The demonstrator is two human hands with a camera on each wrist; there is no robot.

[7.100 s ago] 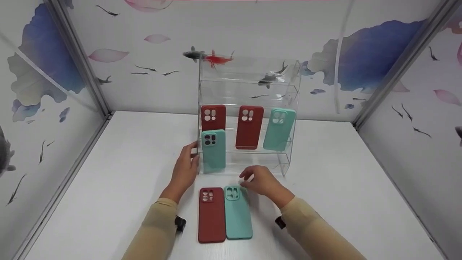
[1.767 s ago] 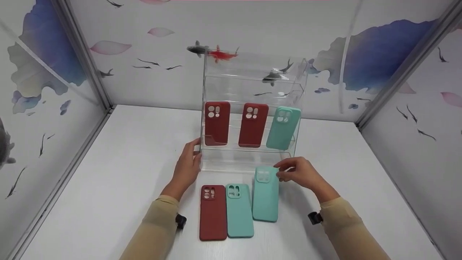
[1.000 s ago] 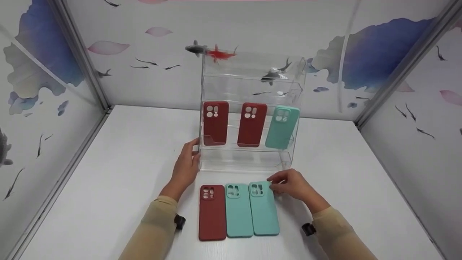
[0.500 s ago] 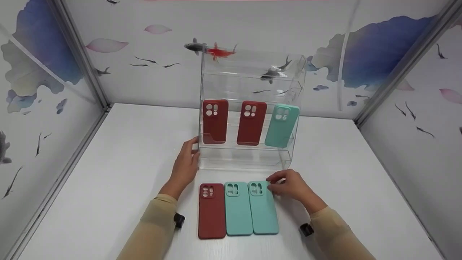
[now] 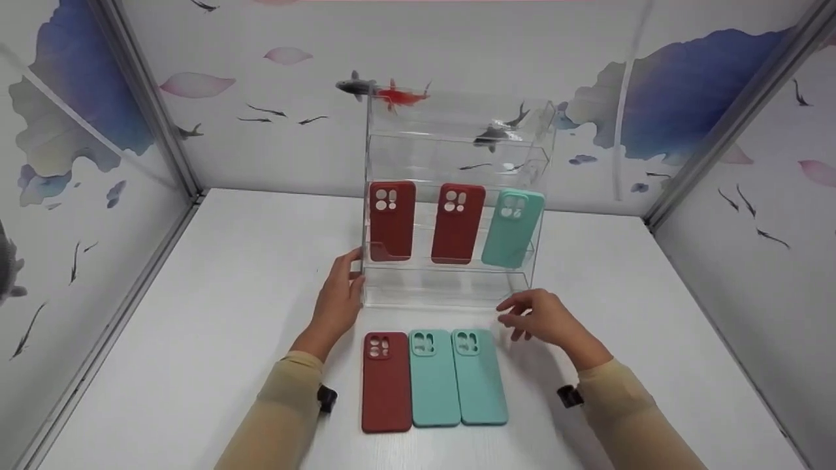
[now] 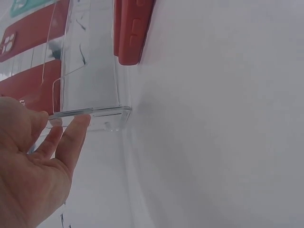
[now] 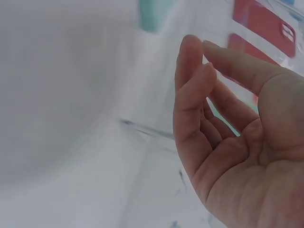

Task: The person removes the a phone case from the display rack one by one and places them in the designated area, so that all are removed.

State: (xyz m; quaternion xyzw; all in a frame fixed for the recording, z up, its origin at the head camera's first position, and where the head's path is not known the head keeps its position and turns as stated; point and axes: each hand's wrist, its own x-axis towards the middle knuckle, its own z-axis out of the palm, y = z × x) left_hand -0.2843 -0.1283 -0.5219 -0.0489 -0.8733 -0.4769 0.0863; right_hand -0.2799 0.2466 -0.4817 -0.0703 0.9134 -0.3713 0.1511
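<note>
Left hand (image 5: 336,295) gripped the left edge of the clear rack (image 5: 450,284); right hand (image 5: 541,318) hung free, loosely curled, just past three phone cases (image 5: 435,388) lined up toward the near edge of the surface (image 5: 196,313)!

White panels (image 5: 261,156) printed with koi (image 5: 353,85), pink petals (image 5: 197,85) and broad blue-and-gray leaves (image 5: 705,91) enclose a white tabletop (image 5: 196,294) on three sides. Gray metal posts (image 5: 150,98) stand at the two back corners, and a pale strip (image 5: 627,85) runs down the rear panel (image 5: 457,39), crossing its painted leaf.
</note>
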